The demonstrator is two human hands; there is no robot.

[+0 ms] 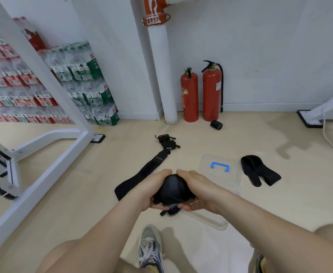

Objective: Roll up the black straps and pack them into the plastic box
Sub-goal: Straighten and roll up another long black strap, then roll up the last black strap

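Both hands close round one roll (pixel 173 189), held in the air at frame centre. The left hand (pixel 149 191) cups its 9 o'clock side and the right hand (pixel 197 191) its 3 o'clock side, with the fingertips nearly meeting over the top at 12. This two-sided clamp probably serves to keep the wound layers from springing loose. A short tail hangs free at 6 o'clock, so the roll looks nearly finished but not yet secured.

The roll's axis appears to run across, 9 to 3, between the palms, though the fingers hide its ends and I cannot be sure.

The clear box (pixel 211 221) lies on the floor just under and to 4 o'clock of the hands, with its blue handle (pixel 220 166) at 2 o'clock. It is close, likely so that the roll can be dropped in with little reach. Whether the lid is on I cannot tell.

A flat strap (pixel 142 174) lies unrolled at 10 o'clock, its long axis running 7 to 1, and its near end passes behind the left hand. Two bundles (pixel 166 141) sit at 12 beyond its far end. A folded strap (pixel 260 170) lies at 2 o'clock beyond the box, and a small roll (pixel 216 124) rests by the extinguishers (pixel 201 93) at 1 o'clock
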